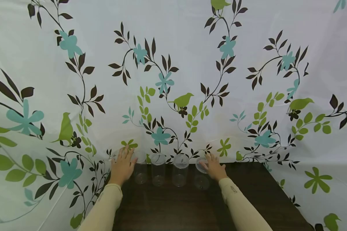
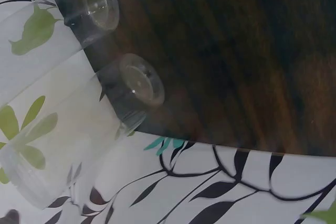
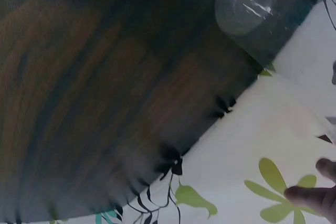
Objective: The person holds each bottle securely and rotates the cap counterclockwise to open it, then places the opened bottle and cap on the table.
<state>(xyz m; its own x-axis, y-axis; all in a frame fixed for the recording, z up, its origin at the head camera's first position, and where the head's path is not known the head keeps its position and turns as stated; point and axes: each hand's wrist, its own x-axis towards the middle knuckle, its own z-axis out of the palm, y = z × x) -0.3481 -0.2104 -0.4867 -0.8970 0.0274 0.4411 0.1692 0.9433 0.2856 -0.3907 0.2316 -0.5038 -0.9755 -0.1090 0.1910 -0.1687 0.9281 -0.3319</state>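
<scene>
A row of several clear plastic cups with lids stands along the table's back edge. My left hand is at the left end, its fingers extended over the leftmost cup, which it mostly hides in the head view. Right of it stand another cup, a third cup and a further one. At the rightmost cup, my right hand reaches its fingers beside the lid. Two fingertips show in the right wrist view, apart from the cup's base. Whether either hand touches its cup is hard to tell.
The dark wooden table spreads out in front of the cups. Behind and at both sides hangs a white cloth printed with leaves, flowers and birds, meeting the table's edge close behind the cups.
</scene>
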